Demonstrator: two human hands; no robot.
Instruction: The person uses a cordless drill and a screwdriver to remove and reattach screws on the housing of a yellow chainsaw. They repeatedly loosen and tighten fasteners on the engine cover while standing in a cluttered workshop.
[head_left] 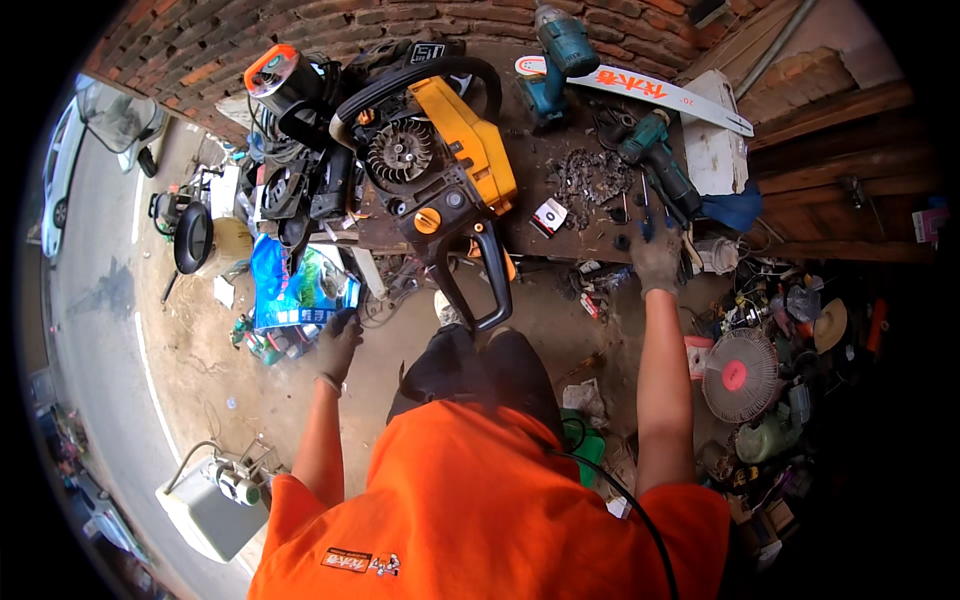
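Observation:
A chainsaw body [440,150] with a yellow cover and black handles lies on the workbench [535,225], its finned flywheel [398,150] exposed. My right hand [657,262], in a grey glove with dark fingertips, reaches over the bench's front edge. Its fingers are apart, beside thin hand tools [645,205] and a teal cordless driver [665,165]; I see nothing gripped. My left hand [338,350], also gloved, hangs left of my legs, near a blue plastic bag [300,285]. Its fingers are loosely bent, with nothing visible in them.
A chainsaw guide bar [640,88] and a teal impact wrench [560,60] lie at the back. Dark debris [590,180] and a small white box [548,217] sit mid-bench. A fan [738,375] stands among clutter at right; a frying pan [193,240] is at left.

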